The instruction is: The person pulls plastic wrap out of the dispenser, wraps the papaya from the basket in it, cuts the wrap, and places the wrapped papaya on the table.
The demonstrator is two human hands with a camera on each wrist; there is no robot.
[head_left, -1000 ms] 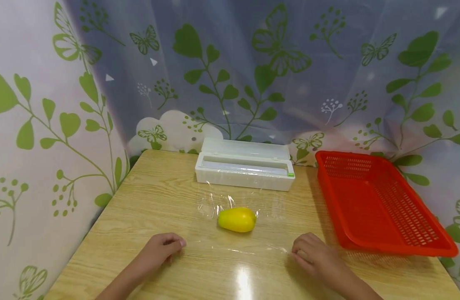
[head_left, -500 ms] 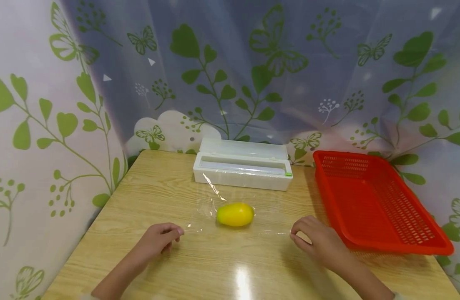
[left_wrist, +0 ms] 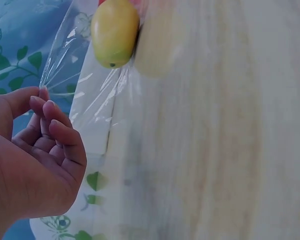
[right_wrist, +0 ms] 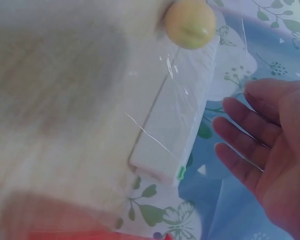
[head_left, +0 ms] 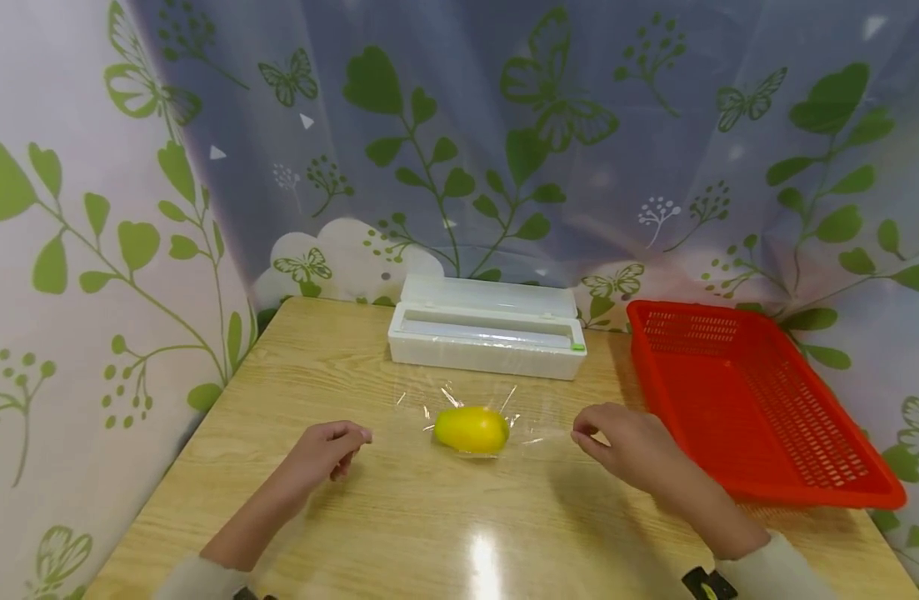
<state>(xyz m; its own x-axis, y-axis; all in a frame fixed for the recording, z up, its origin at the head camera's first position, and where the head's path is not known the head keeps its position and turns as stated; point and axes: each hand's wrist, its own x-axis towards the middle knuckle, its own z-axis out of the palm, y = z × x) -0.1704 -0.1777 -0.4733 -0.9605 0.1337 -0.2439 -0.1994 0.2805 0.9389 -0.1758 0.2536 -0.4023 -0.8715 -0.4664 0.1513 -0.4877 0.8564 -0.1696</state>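
1. Yellow fruit: I have it midway between the two hands, lying on its side over the table. Neither hand touches it; I judge its central place lets both sides of the film pull evenly.
2. Clear film: it spans from grip to grip, with creases fanning out from the fruit. I cannot tell how much passes over the fruit and how much lies under it.
3. Left hand: thumb and forefinger pinch a film corner; the other fingers curl loosely. I judge that this light hold keeps the edge taut.
4. Right hand: thumb and forefinger tips pinch the opposite corner, other fingers spread clear, probably to avoid snagging the sheet.
5. White box: beyond both grips, lid tilted back, roll exposed. Glints cross its front, so I judge the film may join the roll.
6. Red basket: outboard of the right grip, apparently parked clear of the film.
7. Change against half a second ago: I see both grips farther forward, toward the box, and the film's near edge drawn up to the fruit's near side. Fruit, box and basket hold position.
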